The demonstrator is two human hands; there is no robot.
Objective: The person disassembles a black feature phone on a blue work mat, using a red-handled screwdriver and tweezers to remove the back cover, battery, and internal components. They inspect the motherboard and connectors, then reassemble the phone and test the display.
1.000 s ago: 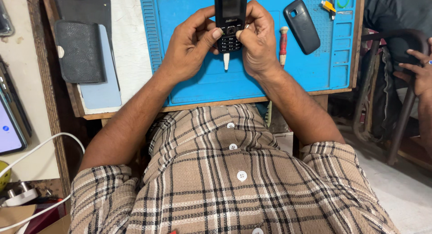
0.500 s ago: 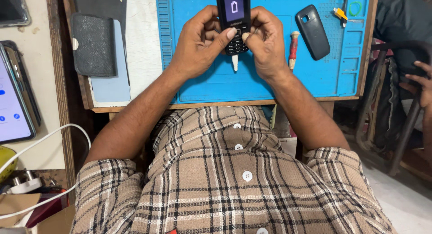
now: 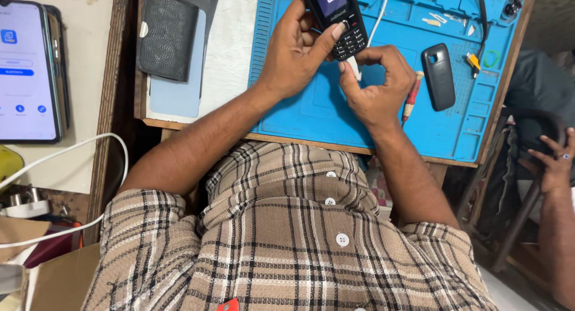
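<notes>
Two hands at a keypad phone over the blue repair mat

The left hand (image 3: 293, 53) is clamped around the black keypad phone (image 3: 336, 17), thumb on the keys, held above the blue mat (image 3: 383, 125); the right hand (image 3: 374, 86) pinches a white plug (image 3: 354, 67) at the phone's lower end; right of the phone lie a red-handled screwdriver (image 3: 411, 98) and a dark phone back cover (image 3: 438, 76); off the mat's left edge, a black wallet (image 3: 166, 37).
</notes>
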